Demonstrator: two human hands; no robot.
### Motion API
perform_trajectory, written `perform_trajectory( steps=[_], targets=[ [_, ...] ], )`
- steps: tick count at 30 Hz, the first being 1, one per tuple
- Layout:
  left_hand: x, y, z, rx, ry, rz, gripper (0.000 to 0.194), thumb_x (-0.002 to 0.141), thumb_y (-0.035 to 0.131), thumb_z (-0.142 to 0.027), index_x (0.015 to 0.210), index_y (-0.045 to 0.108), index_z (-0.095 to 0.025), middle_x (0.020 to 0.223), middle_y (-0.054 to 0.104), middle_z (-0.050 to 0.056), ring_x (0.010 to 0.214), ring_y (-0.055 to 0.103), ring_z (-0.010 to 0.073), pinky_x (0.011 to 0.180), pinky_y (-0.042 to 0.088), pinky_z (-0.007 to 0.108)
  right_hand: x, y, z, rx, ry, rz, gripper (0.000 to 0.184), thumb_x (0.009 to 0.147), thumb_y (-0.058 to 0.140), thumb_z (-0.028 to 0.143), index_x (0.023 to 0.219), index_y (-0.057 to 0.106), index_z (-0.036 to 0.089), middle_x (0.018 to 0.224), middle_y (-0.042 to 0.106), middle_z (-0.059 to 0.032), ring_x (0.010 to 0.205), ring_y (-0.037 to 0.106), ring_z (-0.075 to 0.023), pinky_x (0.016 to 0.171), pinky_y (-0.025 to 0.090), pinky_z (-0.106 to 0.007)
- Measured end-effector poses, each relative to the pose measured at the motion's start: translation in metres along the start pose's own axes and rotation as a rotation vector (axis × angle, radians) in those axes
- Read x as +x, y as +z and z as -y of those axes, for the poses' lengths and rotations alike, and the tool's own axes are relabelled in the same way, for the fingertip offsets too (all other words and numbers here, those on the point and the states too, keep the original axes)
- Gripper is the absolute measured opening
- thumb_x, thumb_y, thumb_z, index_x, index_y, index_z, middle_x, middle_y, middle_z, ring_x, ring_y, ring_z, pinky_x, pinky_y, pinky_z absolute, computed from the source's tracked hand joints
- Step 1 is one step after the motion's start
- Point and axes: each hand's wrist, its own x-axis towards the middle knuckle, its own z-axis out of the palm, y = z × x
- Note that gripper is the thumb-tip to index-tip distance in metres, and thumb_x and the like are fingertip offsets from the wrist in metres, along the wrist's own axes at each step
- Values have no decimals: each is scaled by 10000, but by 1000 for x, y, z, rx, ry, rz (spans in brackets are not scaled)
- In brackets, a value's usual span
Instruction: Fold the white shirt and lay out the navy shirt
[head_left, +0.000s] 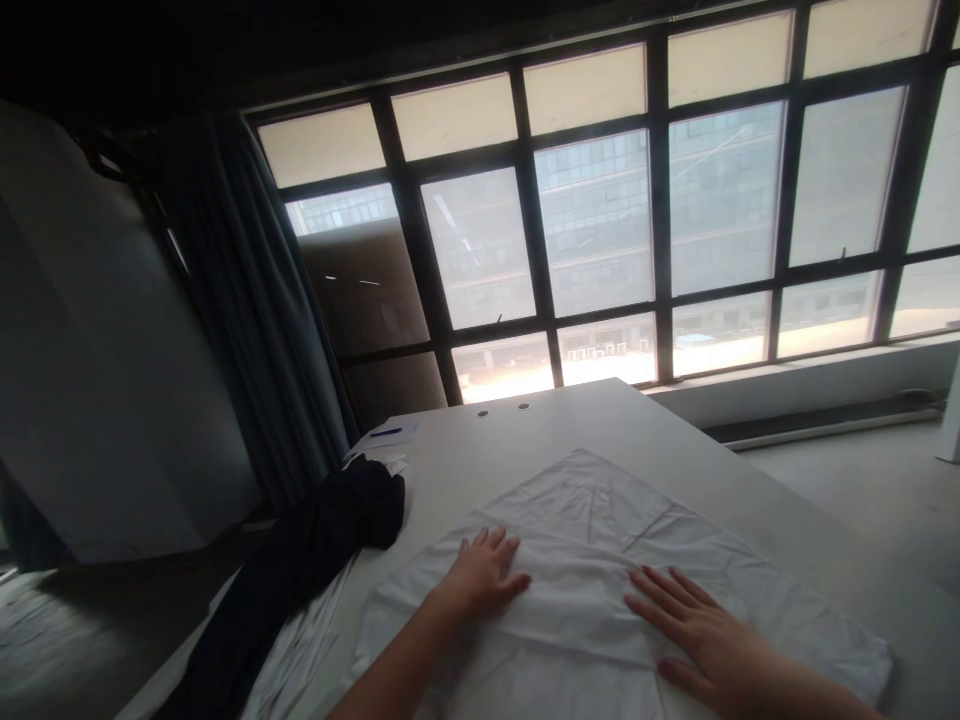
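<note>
A white cloth lies spread on the white table, with creases across it and one corner pointing to the far end. My left hand rests on its left part, fingers spread and palm down. Flat on the right part is my right hand, its fingers stretched out toward the middle. Neither hand grips the fabric. Folds run through the cloth between and beyond both hands.
Dark clothing is heaped along the left side of the white table, over white papers or fabric. A blue pen lies on paper at the far left corner. Beyond stand large windows and a dark blue curtain.
</note>
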Motion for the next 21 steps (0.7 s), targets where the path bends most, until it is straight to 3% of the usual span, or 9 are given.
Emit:
perform_trajectory(
  steps=[2,4,7,9,12,14,17,19,21],
  targets=[
    [4,10,-12,-15,-32,40,862,847,441,-815,1570,293,-371,1676,181,85,1498,121,488,1125,118,749,-5,-5,1,27,5,27,630,966,506,521,1553,303,415,1658,226,-15,1527,151,-337,1219,125,-628],
    [8,12,-17,-23,-69,65,898,845,380,-842,1592,212,-373,1693,60,75,1504,-14,502,1084,1,804,-9,-14,5,44,1,26,660,943,540,537,1551,326,393,1657,239,-41,1526,148,-353,1214,122,-637],
    [13,10,-24,-27,-119,86,915,848,356,-834,1601,190,-342,1691,18,82,1511,-52,474,1096,-49,782,-6,-30,21,26,33,19,551,906,592,548,1417,555,347,1581,423,-82,1473,321,-366,1197,207,-614],
    [16,13,-39,-32,-118,79,940,858,352,-809,1611,183,-271,1686,32,120,1523,-41,438,1134,-50,739,3,-37,35,-19,57,-26,344,914,584,510,1138,713,284,1353,637,-106,1302,536,-332,1142,330,-562],
    [15,27,-82,-83,45,80,897,902,321,-743,1616,168,-223,1683,69,120,1544,-18,354,1205,-37,638,17,-36,50,-58,5,-118,232,931,544,388,882,703,227,1031,712,-95,1032,646,-258,1022,454,-468],
    [12,40,-115,-130,193,44,864,924,302,-714,1622,128,-235,1688,47,73,1548,-49,315,1231,-55,589,21,-31,54,-22,-73,-132,215,890,595,359,1023,703,229,1144,697,-103,1118,622,-267,1063,433,-461],
    [7,51,-147,-171,290,20,759,970,268,-618,1622,133,-254,1686,52,14,1554,-27,265,1260,-36,520,16,-24,47,41,-106,-78,629,858,655,427,1444,514,248,1495,522,-118,1413,422,-310,1205,278,-488],
    [2,50,-151,-182,273,24,753,967,303,-615,1620,145,-274,1685,53,2,1555,-6,261,1266,-14,512,10,-21,36,46,-78,-30,751,908,596,485,1572,325,264,1609,369,-104,1497,284,-315,1238,199,-507],
    [-6,47,-142,-181,244,27,757,958,334,-637,1615,142,-316,1683,38,-7,1553,-6,273,1262,-13,537,5,-20,24,29,-66,7,736,946,536,518,1592,250,312,1651,265,-71,1521,209,-319,1243,152,-542]
  ],
)
